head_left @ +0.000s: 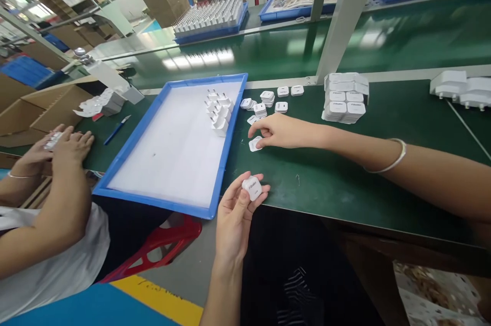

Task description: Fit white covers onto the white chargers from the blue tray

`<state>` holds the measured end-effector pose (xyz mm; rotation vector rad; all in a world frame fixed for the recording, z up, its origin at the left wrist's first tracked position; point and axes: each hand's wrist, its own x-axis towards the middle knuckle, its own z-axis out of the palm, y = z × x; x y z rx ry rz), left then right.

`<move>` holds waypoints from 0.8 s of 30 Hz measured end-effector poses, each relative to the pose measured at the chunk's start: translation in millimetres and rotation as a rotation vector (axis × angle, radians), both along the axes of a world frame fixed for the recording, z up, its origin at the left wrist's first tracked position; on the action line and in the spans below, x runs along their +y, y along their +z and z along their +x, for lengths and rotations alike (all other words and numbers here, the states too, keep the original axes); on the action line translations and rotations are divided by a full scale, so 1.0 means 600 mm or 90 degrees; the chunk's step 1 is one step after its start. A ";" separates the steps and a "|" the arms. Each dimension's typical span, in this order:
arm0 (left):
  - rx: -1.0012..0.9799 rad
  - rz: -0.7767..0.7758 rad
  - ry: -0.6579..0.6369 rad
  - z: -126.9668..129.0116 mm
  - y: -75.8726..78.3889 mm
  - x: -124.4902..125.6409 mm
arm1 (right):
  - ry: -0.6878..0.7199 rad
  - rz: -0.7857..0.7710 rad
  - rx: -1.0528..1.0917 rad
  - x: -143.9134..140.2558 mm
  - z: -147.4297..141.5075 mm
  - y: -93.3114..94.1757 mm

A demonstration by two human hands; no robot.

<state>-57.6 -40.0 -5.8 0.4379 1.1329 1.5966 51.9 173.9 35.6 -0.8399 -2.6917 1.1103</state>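
My left hand (235,213) holds a small white charger plug (251,187) just off the near edge of the green table (345,178). My right hand (276,131), a bangle on its wrist, reaches across the table with its fingertips on another white plug (255,143) that lies flat. More loose white plugs (267,99) lie just beyond it. To the left sits a blue tray (161,198) with a white liner, and a short row of plugs (218,111) stands at its far right corner.
A stack of white plugs (346,98) stands behind my right arm, and more (460,90) at the far right. A co-worker's hands (65,144) work at the left beside a cardboard box (38,111) and a blue pen (117,129). A metal post (345,14) rises mid-table.
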 end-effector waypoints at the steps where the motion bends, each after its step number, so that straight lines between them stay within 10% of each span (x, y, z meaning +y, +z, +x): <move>1: 0.005 -0.005 0.000 0.000 -0.001 -0.001 | 0.010 0.037 -0.046 0.004 -0.008 -0.001; 10: 0.034 -0.001 0.003 0.004 0.010 0.010 | 0.025 0.023 -0.183 0.008 -0.033 0.010; 20: 0.053 0.089 0.179 0.032 0.004 0.054 | -0.071 -0.135 0.231 -0.067 0.054 0.013; 24: -0.046 0.062 0.166 0.049 0.005 0.064 | -0.063 0.069 0.283 -0.123 0.057 -0.003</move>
